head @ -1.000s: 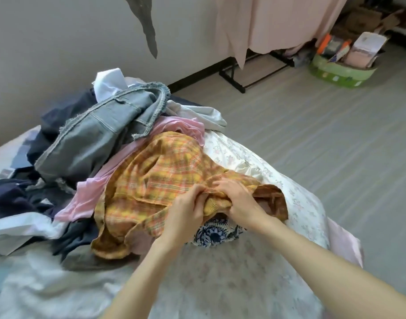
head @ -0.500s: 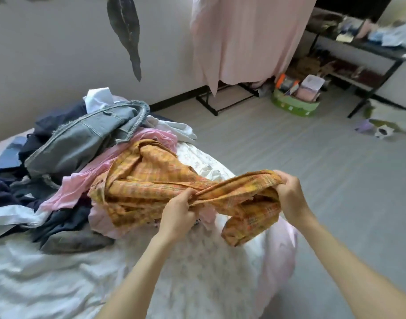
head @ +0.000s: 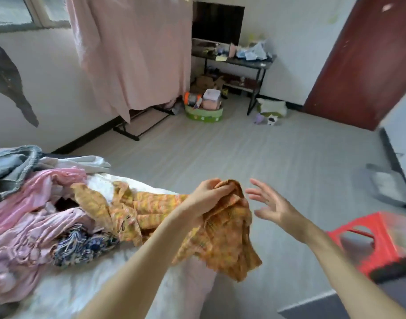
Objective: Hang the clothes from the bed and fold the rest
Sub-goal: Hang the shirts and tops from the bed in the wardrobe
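Bedroom seen from a head camera, looking down over the near end of a bed (head: 128, 293) toward an open floor. The left hand (head: 206, 194) grips a bunched part of an orange plaid garment (head: 222, 238), fingers curled tightly into the cloth. Part of the garment hangs off the right edge of the bed below that hand, and the rest trails left across the white bedding. The right hand (head: 270, 203) is just beside the cloth, fingers spread and straight, holding nothing.

Judged from this, the step in hand is picking 1 garment out of the pile to hang it. The next move seems to call for the right hand to take a second hold, so the cloth can be shaken out and its neck or shoulders found. The trailing part may snag on the pile as it lifts.

Left on the bed lies the rest of the clothes pile (head: 29, 217): pink garments, a blue and white patterned piece, a white item and grey-blue denim at the far left.

Far across the grey floor (head: 255, 157), a pink cloth (head: 133, 49) hangs over a black rack by the wall. Beside it sits a green tub (head: 204, 113) of small items. Farther right stands a cluttered black shelf unit (head: 241, 63), then a dark red door (head: 363, 61). A red plastic stool (head: 377, 240) is near right.
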Available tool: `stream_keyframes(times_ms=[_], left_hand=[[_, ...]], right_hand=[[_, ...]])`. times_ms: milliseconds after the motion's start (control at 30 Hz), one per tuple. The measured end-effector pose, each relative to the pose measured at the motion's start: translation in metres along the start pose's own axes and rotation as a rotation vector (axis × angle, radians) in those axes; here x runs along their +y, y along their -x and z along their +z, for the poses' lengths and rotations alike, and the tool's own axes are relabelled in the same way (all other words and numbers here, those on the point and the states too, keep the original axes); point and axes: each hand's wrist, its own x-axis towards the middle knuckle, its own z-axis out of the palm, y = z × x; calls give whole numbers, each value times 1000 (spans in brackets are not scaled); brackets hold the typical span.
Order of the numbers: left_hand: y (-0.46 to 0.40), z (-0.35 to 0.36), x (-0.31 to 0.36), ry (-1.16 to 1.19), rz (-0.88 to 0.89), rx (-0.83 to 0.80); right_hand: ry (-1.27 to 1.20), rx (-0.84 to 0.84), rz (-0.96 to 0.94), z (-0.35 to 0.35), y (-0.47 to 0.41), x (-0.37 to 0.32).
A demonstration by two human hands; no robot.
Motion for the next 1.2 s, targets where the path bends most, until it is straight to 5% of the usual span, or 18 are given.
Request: stream_keyframes(times_ms=[100,267,400,567,633,800,933,1033,1200], left_hand=[[2,46,8,125,-86,-165],[11,77,12,-18,-128,-319],[18,97,1,-65,-72,-470],[29,109,-15,-623,204,-460],[31,116,-15,-760,313,-395],[44,158,2,-833,491,-378],[66,199,40,-704,639,-396],[78,234,68,-644,729,-379],[90,292,82,-595,752,-524]], right_hand=[[-162,22,-53,-21,36,3],[7,146,-111,-38,70,14],[106,469,-223,-53,91,18],[3,822,-263,-86,130,25],[37,734,-150,-93,146,34],[34,199,-21,-91,185,43],[204,336,-112,-93,210,32],[103,379,-182,-107,238,14],[220,766,-250,-140,290,8]])
